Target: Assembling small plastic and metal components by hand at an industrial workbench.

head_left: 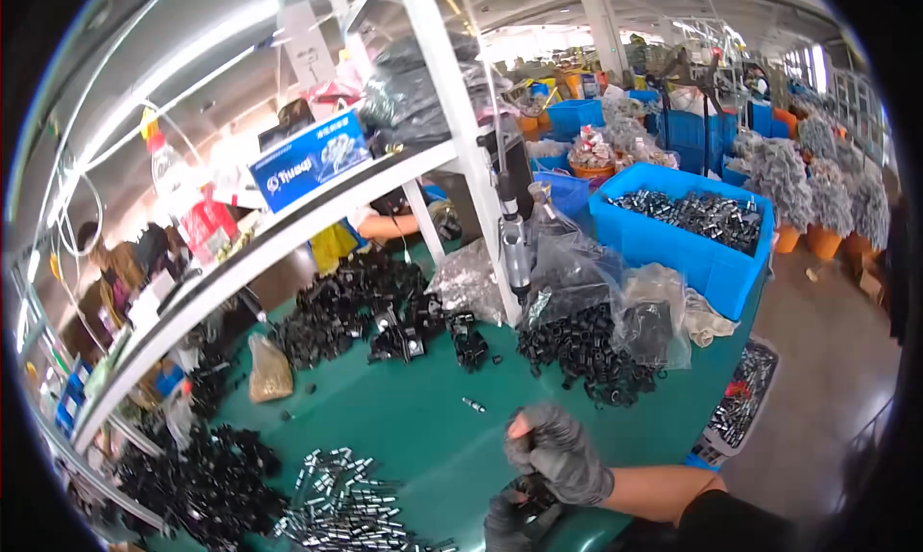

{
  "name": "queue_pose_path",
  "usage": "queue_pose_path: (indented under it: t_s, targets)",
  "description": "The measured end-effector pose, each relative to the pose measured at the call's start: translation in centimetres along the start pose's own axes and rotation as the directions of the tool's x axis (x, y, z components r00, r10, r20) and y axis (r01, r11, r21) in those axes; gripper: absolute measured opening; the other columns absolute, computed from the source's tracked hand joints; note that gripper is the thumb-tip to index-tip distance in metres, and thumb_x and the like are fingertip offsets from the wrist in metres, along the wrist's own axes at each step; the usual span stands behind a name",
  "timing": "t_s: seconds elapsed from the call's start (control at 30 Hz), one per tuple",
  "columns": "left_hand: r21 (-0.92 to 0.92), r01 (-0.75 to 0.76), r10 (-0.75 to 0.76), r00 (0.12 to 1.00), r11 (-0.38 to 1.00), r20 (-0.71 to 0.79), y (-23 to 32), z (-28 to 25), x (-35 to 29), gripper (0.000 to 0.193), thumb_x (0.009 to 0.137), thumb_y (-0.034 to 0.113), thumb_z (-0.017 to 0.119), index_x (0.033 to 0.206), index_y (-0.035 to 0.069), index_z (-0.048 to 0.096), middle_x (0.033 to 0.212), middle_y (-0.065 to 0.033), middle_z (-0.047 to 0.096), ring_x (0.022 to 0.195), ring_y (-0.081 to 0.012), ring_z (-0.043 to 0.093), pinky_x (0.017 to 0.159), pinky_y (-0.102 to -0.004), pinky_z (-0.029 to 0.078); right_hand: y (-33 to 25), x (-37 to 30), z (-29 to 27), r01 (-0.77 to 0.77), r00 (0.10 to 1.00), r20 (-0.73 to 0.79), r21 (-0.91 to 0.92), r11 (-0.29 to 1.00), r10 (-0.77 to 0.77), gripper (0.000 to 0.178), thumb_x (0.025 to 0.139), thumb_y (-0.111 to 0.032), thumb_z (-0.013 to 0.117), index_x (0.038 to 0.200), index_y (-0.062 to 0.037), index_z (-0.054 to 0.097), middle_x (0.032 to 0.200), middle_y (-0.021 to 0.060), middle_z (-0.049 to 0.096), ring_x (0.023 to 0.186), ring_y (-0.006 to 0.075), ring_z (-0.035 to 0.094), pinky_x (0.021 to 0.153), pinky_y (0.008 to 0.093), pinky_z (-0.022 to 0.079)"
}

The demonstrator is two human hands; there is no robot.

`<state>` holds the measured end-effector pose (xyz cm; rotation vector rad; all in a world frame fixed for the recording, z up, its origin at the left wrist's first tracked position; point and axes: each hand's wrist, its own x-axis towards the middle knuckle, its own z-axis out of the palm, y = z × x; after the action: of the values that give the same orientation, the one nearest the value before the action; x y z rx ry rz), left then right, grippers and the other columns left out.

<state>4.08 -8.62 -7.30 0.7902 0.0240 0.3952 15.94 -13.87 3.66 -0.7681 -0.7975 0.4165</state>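
Observation:
Both hands wear grey gloves at the near edge of the green tabletop. My right hand is curled closed above my left; whatever is inside its fingers is hidden. My left hand lies lower, partly cut off by the frame, closed around a small black part whose exact kind I cannot make out. Beyond the hands, a single silver pin rests by itself. To their left spreads a pile of silver-and-black pins. Farther off, past my right hand, sits a heap of black ring-shaped pieces.
Black parts are heaped at the left and the back. Near the latter stands a bag of tan bits. A power screwdriver hangs by the white shelf post. Right: a blue crate of metal parts; a co-worker's arm shows behind.

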Motion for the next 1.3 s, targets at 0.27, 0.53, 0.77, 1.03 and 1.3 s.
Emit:
queue_pose_path:
  t_s: [0.27, 0.53, 0.77, 1.03, 1.3]
  targets:
    - [0.392, -0.137, 0.099, 0.988, 0.91, 0.116, 2.0, 2.4, 1.4, 0.033, 0.085, 0.015, 0.072, 0.113, 0.009, 0.055, 0.117, -0.0076, 0.055, 0.106, -0.0216, 0.053, 0.095, -0.0358, 0.043, 2.4, -2.2, -4.5, 0.148, 0.989, 0.057, -0.348, 0.926, -0.137, 0.015, 0.096, -0.018, 0.055, 0.11, -0.0119, 0.054, 0.084, 0.0012, 0.052, 0.069, 0.0118, 0.05, 0.056, 0.0259, 0.041]
    - [0.331, -0.053, 0.092, 0.99, 0.942, -0.102, 3.2, 0.7, 0.8, 0.043, 0.074, 0.014, 0.086, 0.104, 0.008, 0.055, 0.113, -0.0096, 0.062, 0.104, -0.0175, 0.059, 0.084, -0.0329, 0.05, -0.8, -1.5, 0.0, 0.049, 0.994, 0.099, -0.14, 0.989, -0.035, 0.02, 0.09, -0.017, 0.058, 0.103, -0.0035, 0.052, 0.093, 0.0076, 0.051, 0.07, 0.0152, 0.046, 0.07, 0.0307, 0.043]
    - [0.42, -0.093, 0.119, 0.992, 0.903, -0.036, 2.0, -0.8, 1.7, 0.046, 0.077, 0.003, 0.081, 0.111, 0.008, 0.05, 0.104, -0.0051, 0.064, 0.098, -0.0164, 0.062, 0.08, -0.0342, 0.053, 0.1, 0.5, -1.8, 0.118, 0.972, 0.174, 0.224, 0.967, -0.158, 0.031, 0.093, -0.014, 0.052, 0.121, -0.0024, 0.053, 0.097, 0.0124, 0.054, 0.081, 0.0206, 0.049, 0.07, 0.0346, 0.044]
    - [0.76, -0.367, 0.279, 0.927, 0.536, 0.251, 2.4, -0.1, 1.6, 0.051, 0.074, 0.011, 0.086, 0.113, 0.006, 0.055, 0.098, -0.0033, 0.063, 0.091, -0.0147, 0.061, 0.077, -0.0323, 0.052, 8.6, 4.1, -17.4, -0.227, 0.89, -0.227, 0.531, 0.816, 0.396, 0.042, 0.1, -0.035, 0.043, 0.132, -0.0073, 0.045, 0.093, 0.0074, 0.059, 0.073, 0.0199, 0.054, 0.052, 0.0333, 0.044]
    - [0.758, -0.534, 0.441, 0.822, 0.374, 0.361, 1.1, -1.1, 0.9, 0.068, 0.077, 0.004, 0.076, 0.137, 0.012, 0.043, 0.102, -0.0109, 0.062, 0.088, -0.0257, 0.063, 0.078, -0.0353, 0.052, 8.4, 4.1, -11.3, -0.333, 0.927, -0.017, 0.425, 0.842, 0.375, 0.037, 0.097, -0.036, 0.049, 0.125, -0.0113, 0.052, 0.085, 0.0021, 0.057, 0.064, 0.0163, 0.051, 0.048, 0.0308, 0.041]
